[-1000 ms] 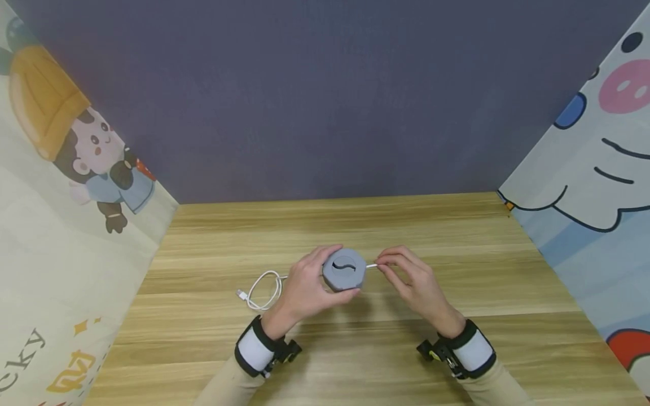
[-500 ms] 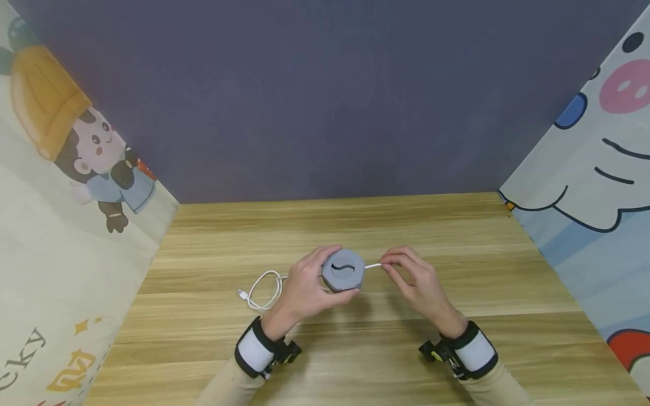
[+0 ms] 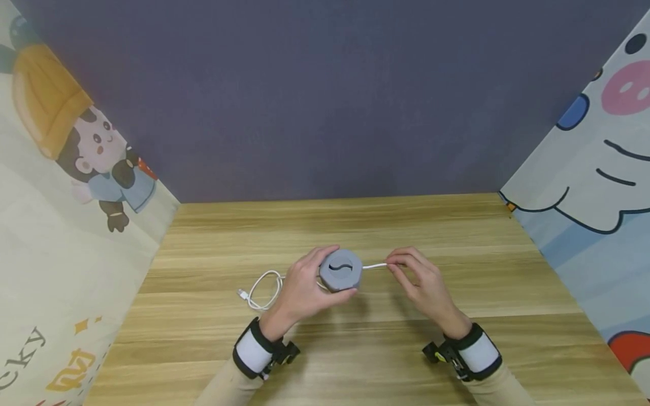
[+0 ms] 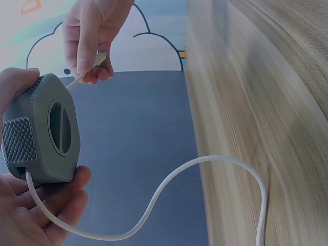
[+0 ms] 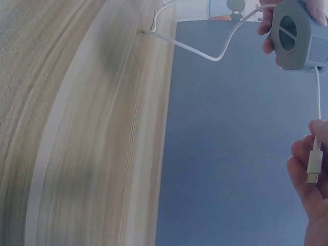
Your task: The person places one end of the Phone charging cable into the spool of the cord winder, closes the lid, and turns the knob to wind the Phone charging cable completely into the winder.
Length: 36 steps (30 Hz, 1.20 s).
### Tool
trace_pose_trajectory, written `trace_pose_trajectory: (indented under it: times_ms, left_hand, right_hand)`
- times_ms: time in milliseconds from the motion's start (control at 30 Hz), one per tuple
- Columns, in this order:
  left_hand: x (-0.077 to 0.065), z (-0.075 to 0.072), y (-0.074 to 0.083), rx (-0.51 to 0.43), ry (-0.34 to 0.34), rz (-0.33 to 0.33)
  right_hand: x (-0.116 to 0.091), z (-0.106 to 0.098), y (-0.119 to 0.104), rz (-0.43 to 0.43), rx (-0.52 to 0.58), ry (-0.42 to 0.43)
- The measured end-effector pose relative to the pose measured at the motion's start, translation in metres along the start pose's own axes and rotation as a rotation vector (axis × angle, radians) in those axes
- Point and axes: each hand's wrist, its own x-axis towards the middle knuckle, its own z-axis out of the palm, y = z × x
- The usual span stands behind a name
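My left hand (image 3: pixel 301 285) grips a grey hexagonal cable winder (image 3: pixel 341 270) by its edges, above the table. Its top face has a round recess with a curved bar across, and textured sides show in the left wrist view. A white charging cable (image 3: pixel 374 265) runs out of both sides of the winder. My right hand (image 3: pixel 425 285) pinches that cable to the right, just behind its small flat metal-tipped plug (image 5: pixel 314 164). The other end lies in a loose loop on the table at left, ending in a USB plug (image 3: pixel 242 294).
The wood-grain table (image 3: pixel 213 237) meets a dark blue-grey panel (image 3: pixel 335 101) at the back. Cartoon-printed panels stand at left and right. Each wrist wears a strap (image 3: pixel 254 349) with a small camera mount.
My right hand has moved slightly to the right, and a longer stretch of cable shows between it and the winder. The left hand and winder have shifted a little left.
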Motion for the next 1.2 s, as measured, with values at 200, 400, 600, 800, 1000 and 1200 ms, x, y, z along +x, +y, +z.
trace_pose_trajectory:
  times_ms: [200,400,600,800,1000,1200]
  left_hand:
    - [0.000,0.000,-0.001,0.004,0.008,0.007]
    - [-0.001,-0.001,-0.001,0.008,0.015,-0.001]
    - [-0.001,-0.001,-0.003,0.007,0.015,-0.009]
    - [-0.001,-0.002,-0.003,0.012,0.020,-0.005]
    - [-0.002,-0.002,-0.003,0.021,0.024,-0.007]
    - [-0.003,-0.002,-0.004,0.027,0.022,-0.009]
  right_hand:
    - [-0.001,-0.001,0.001,0.020,0.000,-0.007]
    - [-0.002,-0.002,0.003,0.017,-0.013,0.001]
    - [-0.003,-0.003,0.006,0.017,-0.020,0.007]
    - [-0.004,-0.003,0.008,0.005,-0.029,0.019]
    - [-0.005,-0.003,0.010,0.012,-0.021,0.026]
    - [-0.005,-0.004,0.012,0.023,-0.012,0.031]
